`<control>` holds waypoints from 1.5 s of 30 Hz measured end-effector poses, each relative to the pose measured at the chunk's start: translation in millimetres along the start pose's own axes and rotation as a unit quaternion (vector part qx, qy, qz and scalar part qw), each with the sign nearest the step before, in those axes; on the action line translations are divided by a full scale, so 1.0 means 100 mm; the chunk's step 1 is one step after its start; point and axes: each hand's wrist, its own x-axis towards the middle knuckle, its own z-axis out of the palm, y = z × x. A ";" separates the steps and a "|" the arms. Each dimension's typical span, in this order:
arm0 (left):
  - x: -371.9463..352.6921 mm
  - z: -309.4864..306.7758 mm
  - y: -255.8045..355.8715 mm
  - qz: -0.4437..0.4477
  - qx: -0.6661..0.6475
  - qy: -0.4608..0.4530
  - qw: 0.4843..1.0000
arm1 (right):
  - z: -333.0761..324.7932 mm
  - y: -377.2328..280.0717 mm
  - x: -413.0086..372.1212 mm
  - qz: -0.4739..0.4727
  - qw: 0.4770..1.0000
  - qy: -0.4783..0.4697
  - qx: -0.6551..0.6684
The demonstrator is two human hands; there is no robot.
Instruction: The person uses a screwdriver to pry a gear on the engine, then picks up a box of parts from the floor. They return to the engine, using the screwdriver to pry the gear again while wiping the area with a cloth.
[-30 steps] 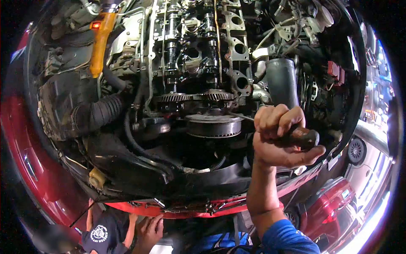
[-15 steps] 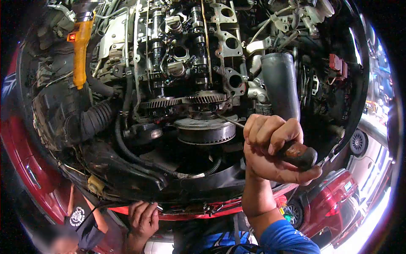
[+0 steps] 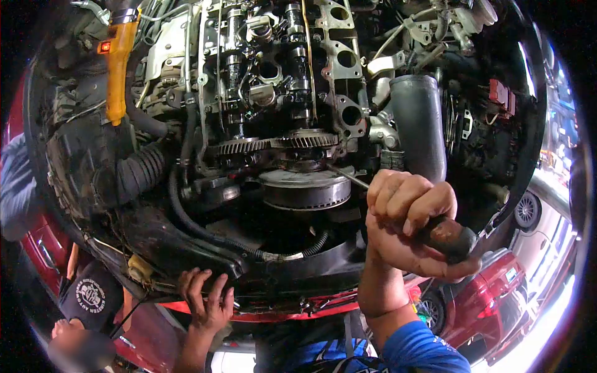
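Observation:
My right hand (image 3: pixel 413 227) is wrapped round the worn, dark handle of a screwdriver-like tool (image 3: pixel 453 239). Its thin metal shaft points up and left, with the tip near the hub just above the round ribbed pulley (image 3: pixel 308 194). Above the pulley sit two toothed gears, the left gear (image 3: pixel 245 147) and the right gear (image 3: pixel 306 141), at the ends of the camshafts. My left hand (image 3: pixel 207 301) rests at the front edge of the engine bay, fingers spread, with nothing seen in it.
An orange work light (image 3: pixel 117 74) stands at the upper left. A wide black pipe (image 3: pixel 418 127) rises right of the engine. A corrugated hose (image 3: pixel 140 176) lies left. One person in a dark shirt (image 3: pixel 92 295) is at lower left, another blue sleeve (image 3: pixel 18 186) at far left.
My left hand has risen slightly and its fingers have spread. My right hand with the tool sits a little further right and lower. A blue sleeve has appeared at far left.

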 end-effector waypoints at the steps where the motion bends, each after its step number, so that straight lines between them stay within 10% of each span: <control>1: 0.03 0.02 0.00 -0.002 0.008 0.012 1.000 | -0.02 0.02 -0.01 0.006 1.000 0.001 0.004; 45: -0.08 0.26 0.00 -0.002 0.035 0.027 0.999 | -0.54 0.08 0.17 0.035 0.985 0.110 0.128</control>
